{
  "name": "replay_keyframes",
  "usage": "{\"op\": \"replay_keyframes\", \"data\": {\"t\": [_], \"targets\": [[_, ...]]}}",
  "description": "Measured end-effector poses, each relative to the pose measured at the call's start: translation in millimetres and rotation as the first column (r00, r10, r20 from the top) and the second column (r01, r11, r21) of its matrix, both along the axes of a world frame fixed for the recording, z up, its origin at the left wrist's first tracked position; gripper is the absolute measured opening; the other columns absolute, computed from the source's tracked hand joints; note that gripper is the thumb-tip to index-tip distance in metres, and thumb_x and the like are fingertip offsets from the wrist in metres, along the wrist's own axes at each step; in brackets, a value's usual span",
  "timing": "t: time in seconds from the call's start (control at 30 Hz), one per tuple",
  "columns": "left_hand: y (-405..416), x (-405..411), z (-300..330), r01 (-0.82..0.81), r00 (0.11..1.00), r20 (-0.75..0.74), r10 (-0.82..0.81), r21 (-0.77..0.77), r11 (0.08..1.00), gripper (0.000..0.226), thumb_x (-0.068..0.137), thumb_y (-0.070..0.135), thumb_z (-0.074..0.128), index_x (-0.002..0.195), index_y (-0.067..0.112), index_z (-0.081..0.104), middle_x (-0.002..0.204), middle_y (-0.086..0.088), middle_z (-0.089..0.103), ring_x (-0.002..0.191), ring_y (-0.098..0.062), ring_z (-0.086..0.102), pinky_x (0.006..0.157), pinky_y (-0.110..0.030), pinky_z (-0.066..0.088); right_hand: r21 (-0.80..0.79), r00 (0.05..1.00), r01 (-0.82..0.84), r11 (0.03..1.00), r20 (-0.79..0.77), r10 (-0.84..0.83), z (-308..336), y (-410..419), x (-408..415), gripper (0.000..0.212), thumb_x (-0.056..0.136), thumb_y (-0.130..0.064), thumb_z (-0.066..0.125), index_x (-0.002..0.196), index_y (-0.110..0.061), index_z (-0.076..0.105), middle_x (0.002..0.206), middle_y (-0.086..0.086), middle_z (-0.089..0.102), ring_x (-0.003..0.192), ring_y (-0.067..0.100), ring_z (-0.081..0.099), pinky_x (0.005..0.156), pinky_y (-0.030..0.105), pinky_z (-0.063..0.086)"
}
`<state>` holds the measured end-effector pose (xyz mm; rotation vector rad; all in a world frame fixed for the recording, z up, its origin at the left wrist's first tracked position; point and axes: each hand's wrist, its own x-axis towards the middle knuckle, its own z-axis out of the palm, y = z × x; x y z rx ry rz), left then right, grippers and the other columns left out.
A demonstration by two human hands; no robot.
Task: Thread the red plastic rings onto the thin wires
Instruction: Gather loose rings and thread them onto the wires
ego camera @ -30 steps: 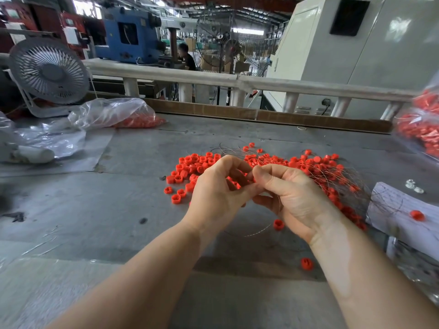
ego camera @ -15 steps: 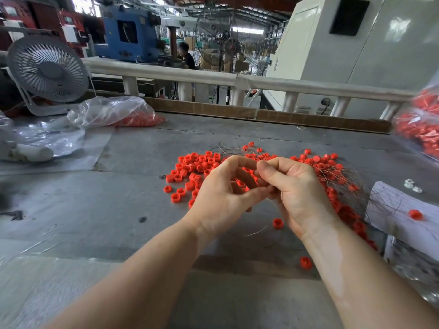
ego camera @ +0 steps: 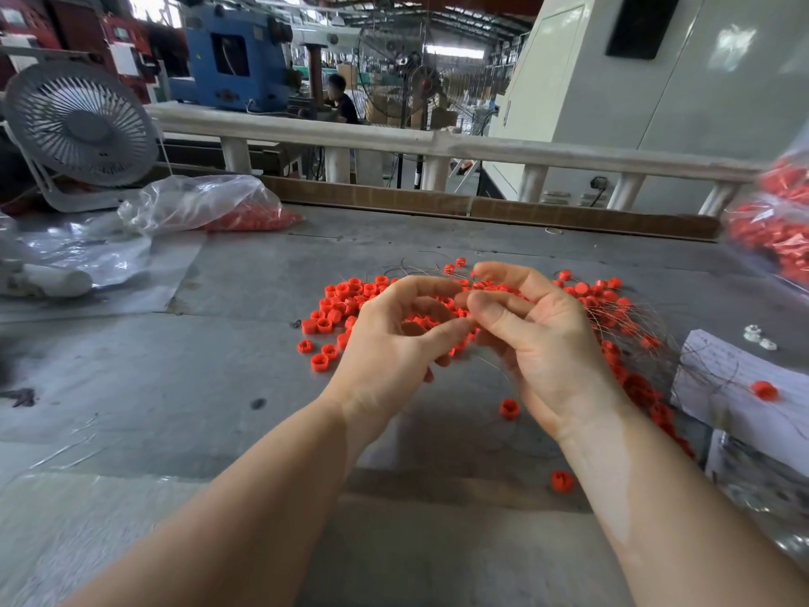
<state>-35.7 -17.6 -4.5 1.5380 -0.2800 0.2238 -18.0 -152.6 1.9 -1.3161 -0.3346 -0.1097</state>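
Factory noise of machines and a white railing filled the background, and in front of it I saw a grey, scuffed table (ego camera: 131, 365) with a dull, matte top. From the head camera, the only view I had, the loose red rings (ego camera: 341, 308) lay heaped on the far side of both hands, small, short plastic cylinders with a hollow centre, smooth and bright. A few strays sat nearer, one ring (ego camera: 510, 408) just under the right wrist.

The left hand (ego camera: 394, 343) was curled, thumb and forefinger pinched together; what it pinched was too small for me to make out. The right hand (ego camera: 538, 339) met it fingertip to fingertip, its fingers bent round what I took for a thin wire (ego camera: 492, 365), a fine grey strand arcing down between the palms. More thin wires (ego camera: 648, 326) fanned out to the right behind that hand, already carrying rings along them.

I judged the wire's free end pointed left toward the left hand, so the ring had to travel rightward along its axis. A clear plastic bag (ego camera: 197, 203) and a small fan (ego camera: 83, 124) sat far left.
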Motion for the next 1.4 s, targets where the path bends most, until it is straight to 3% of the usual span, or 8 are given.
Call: {"op": "replay_keyframes", "data": {"t": [0.17, 0.27, 0.5, 0.7, 1.07, 1.27, 1.4], "targets": [[-0.5, -0.4, -0.1, -0.063, 0.994, 0.094, 0.057, 0.054, 0.997, 0.015, 0.077, 0.014, 0.072, 0.087, 0.024, 0.069, 0.078, -0.004, 0.064, 0.052, -0.004, 0.050, 0.044, -0.017, 0.042, -0.009, 0.998, -0.043, 0.999, -0.040, 0.043, 3.9, 1.7, -4.4, 0.024, 0.064, -0.021, 0.069, 0.085, -0.011, 0.064, 0.075, 0.008, 0.073, 0.070, 0.016, 0.070, 0.054, 0.017, 0.049], [-0.1, 0.0, -0.4, -0.083, 0.993, 0.083, 0.080, 0.026, 0.996, 0.011, 0.077, 0.017, 0.071, 0.082, 0.027, 0.070, 0.076, 0.001, 0.063, 0.053, -0.002, 0.050, 0.043, -0.017, 0.041, -0.023, 0.998, -0.044, 0.999, -0.049, 0.043, 4.1, 1.2, -5.0, 0.023, 0.067, -0.027, 0.067, 0.084, -0.011, 0.066, 0.072, 0.004, 0.071, 0.066, 0.014, 0.067, 0.052, 0.019, 0.049], [1.3, -0.9, 1.6, -0.030, 0.997, 0.071, 0.035, -0.061, 0.998, 0.012, 0.082, 0.013, 0.065, 0.086, 0.024, 0.069, 0.068, 0.011, 0.061, 0.055, -0.011, 0.048, 0.043, -0.020, 0.042, 0.062, 0.994, -0.092, 0.994, -0.055, 0.095, 4.7, -1.3, -2.9, 0.014, 0.072, -0.016, 0.060, 0.082, -0.012, 0.069, 0.081, 0.006, 0.071, 0.073, 0.016, 0.068, 0.055, 0.020, 0.051], [-0.2, -1.8, 3.3, 0.037, 0.996, 0.088, -0.028, -0.108, 0.993, 0.017, 0.085, 0.007, 0.060, 0.092, 0.021, 0.068, 0.069, 0.012, 0.065, 0.054, -0.002, 0.050, 0.044, -0.018, 0.041, 0.093, 0.993, -0.113, 0.989, -0.009, 0.114, 6.5, -4.1, -3.8, 0.015, 0.070, -0.010, 0.062, 0.083, -0.011, 0.069, 0.086, 0.010, 0.072, 0.078, 0.019, 0.069, 0.057, 0.019, 0.051], [-0.5, -1.6, 2.6, 0.090, 0.993, 0.090, -0.076, -0.166, 0.982, 0.019, 0.073, 0.023, 0.063, 0.090, 0.028, 0.070, 0.072, 0.010, 0.068, 0.054, -0.001, 0.051, 0.044, -0.017, 0.041, 0.091, 0.993, -0.117, 0.989, 0.005, 0.117, 7.3, -5.1, -4.0, 0.019, 0.070, -0.011, 0.064, 0.088, -0.010, 0.068, 0.084, 0.007, 0.072, 0.079, 0.018, 0.069, 0.057, 0.019, 0.051], [1.8, -0.1, 2.3, 0.096, 0.995, 0.006, -0.097, -0.223, 0.970, 0.020, 0.066, 0.028, 0.070, 0.086, 0.029, 0.074, 0.069, 0.012, 0.062, 0.052, -0.003, 0.049, 0.044, -0.017, 0.039, 0.014, 0.999, 0.022, 1.000, 0.042, -0.022, 6.0, -5.4, -1.8, 0.021, 0.063, -0.015, 0.071, 0.083, -0.017, 0.068, 0.081, 0.004, 0.073, 0.075, 0.012, 0.068, 0.057, 0.018, 0.049], [0.9, 0.2, 2.2, 0.092, 0.994, -0.036, -0.105, -0.253, 0.963, 0.011, 0.067, 0.022, 0.068, 0.076, 0.023, 0.074, 0.063, 0.009, 0.064, 0.048, -0.002, 0.048, 0.041, -0.016, 0.038, -0.030, 0.997, 0.034, 0.999, 0.069, -0.032, 5.6, -3.0, -2.8, 0.022, 0.063, -0.013, 0.070, 0.085, -0.014, 0.067, 0.077, 0.000, 0.073, 0.074, 0.009, 0.068, 0.058, 0.016, 0.050]]}}
